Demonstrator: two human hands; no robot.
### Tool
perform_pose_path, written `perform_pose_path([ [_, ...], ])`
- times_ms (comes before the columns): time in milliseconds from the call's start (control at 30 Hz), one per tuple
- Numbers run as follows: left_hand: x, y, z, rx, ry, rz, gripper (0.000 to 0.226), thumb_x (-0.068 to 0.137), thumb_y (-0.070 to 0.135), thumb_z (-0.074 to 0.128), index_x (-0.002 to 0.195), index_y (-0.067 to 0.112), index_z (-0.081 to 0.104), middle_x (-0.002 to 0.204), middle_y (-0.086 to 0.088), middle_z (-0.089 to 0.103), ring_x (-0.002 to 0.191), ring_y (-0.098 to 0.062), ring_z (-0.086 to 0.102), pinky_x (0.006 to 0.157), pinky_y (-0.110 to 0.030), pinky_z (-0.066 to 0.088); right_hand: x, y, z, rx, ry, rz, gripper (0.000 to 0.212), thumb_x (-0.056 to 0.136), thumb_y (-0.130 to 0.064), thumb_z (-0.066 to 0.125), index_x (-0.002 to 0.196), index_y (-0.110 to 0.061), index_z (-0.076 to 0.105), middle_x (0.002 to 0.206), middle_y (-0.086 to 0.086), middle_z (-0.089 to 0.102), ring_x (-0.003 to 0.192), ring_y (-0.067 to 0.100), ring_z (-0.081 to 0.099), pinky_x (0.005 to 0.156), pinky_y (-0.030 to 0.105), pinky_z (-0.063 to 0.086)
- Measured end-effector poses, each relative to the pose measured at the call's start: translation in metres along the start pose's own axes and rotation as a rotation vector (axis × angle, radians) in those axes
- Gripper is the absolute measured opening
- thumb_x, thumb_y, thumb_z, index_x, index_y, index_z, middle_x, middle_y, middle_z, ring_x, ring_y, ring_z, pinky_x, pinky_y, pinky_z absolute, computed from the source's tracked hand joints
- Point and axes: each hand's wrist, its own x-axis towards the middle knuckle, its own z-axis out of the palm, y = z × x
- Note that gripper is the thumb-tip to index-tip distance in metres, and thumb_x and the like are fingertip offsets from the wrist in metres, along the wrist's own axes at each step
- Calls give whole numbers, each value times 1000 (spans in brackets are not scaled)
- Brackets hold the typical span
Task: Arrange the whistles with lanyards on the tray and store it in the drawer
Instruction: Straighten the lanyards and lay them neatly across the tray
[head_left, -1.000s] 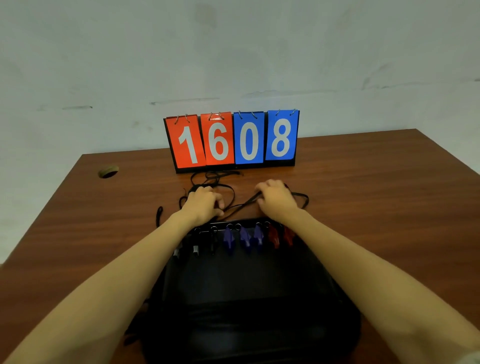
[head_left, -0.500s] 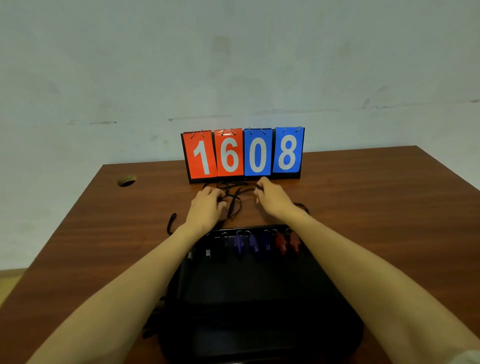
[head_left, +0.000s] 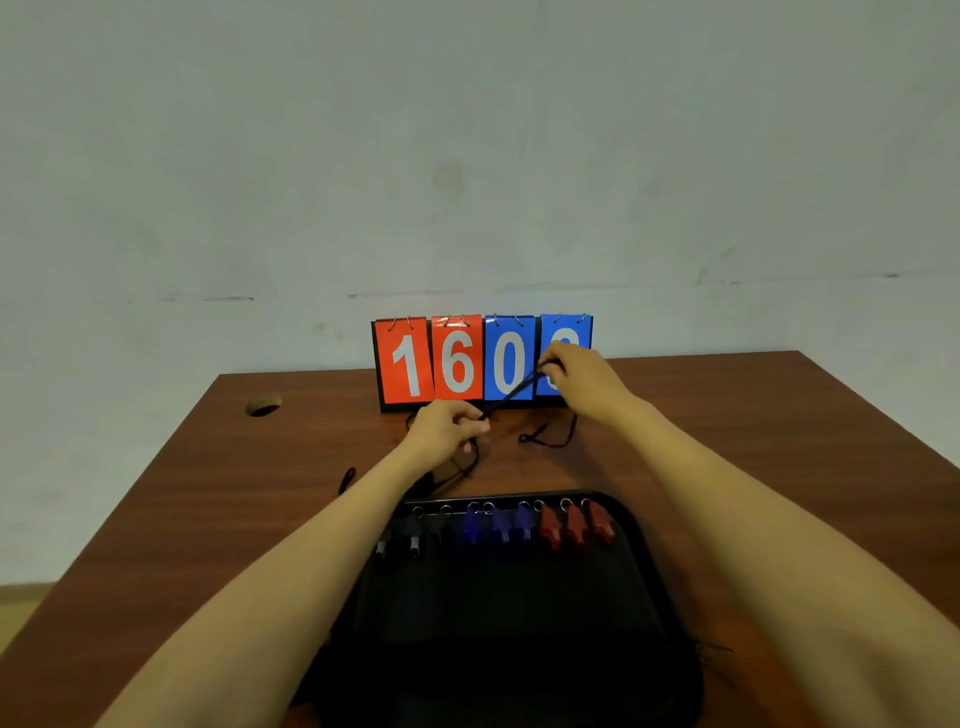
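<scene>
One tray (head_left: 641, 551) holds three red whistles (head_left: 575, 527) and three blue whistles (head_left: 501, 526); the black whistles (head_left: 414, 538) are too dark to count. Beyond the tray stand four number cards (head_left: 457, 364), two red and two blue.

The right hand (head_left: 582, 379) has been raised toward the far edge of the table (head_left: 779, 441), so the last digit of the scoreboard (head_left: 457, 364) is now partly covered. A lanyard (head_left: 511, 395), earlier slack, is now stretched between it and the left hand (head_left: 447, 431).

Glossy wood-grain table (head_left: 727, 441), matt black tray (head_left: 519, 649), glossy scoreboard cards (head_left: 457, 358)
</scene>
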Motion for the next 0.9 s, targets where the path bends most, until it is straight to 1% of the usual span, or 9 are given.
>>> perform_pose_path([
  [100,-11,12,-12,-283,-40,-41,23,87,12,65,109,8,58,77,-5,69,56,-8,62,54,-15,50,-8,5,1,-76,-118,77,38,96,-14,50,133,-9,45,133,14,48,117,29,49,96,37,44],
  [167,-16,23,-16,-438,32,-56,22,87,10,64,105,12,52,80,-9,70,53,-9,61,52,-17,50,-18,-6,4,-11,-157,62,42,95,-15,53,135,-11,44,137,11,45,123,26,46,99,33,41],
  [267,-24,35,-19,-469,163,-22,8,91,12,59,98,14,57,81,-6,70,57,-11,58,56,-20,46,-36,-32,6,122,-198,-23,23,97,-23,51,116,-16,60,119,1,60,108,15,55,86,23,39],
  [400,-37,48,-23,-365,174,39,20,95,16,52,106,13,68,104,-1,69,95,-14,58,86,-25,45,-53,-57,7,187,-308,-80,27,92,-33,58,115,-20,60,115,-5,62,105,10,56,92,24,42],
  [533,-52,63,-31,-218,186,140,31,97,7,41,118,13,62,101,9,66,88,-10,55,75,-13,43,-60,-71,3,256,-179,3,39,88,-43,60,115,-16,57,104,-2,59,97,14,56,77,21,41],
  [700,-68,75,-42,-196,255,251,24,93,5,51,113,11,64,104,-2,69,99,-11,62,84,-13,44,-69,-88,-8,315,-56,-19,37,91,-37,59,123,-19,50,83,4,60,73,13,56,64,19,42],
  [800,-76,84,-45,-232,320,297,19,92,9,56,107,10,67,102,-4,69,86,0,62,71,-5,47,-74,-98,-16,313,-37,-76,12,95,-31,55,87,-24,60,77,1,63,63,10,53,58,16,40],
  [833,-79,86,-47,-235,347,288,18,91,11,58,107,8,67,103,-5,69,83,1,62,67,-3,47,-75,-101,-18,306,-22,-78,22,96,-29,53,76,-23,59,72,-2,62,59,9,52,56,16,40],
  [900,-83,87,-51,-135,409,254,24,92,19,58,111,5,65,105,-6,68,82,-6,61,60,-3,46,-78,-105,-24,258,-8,-68,28,98,-21,46,80,-13,66,71,0,64,57,4,50,60,17,42],
])
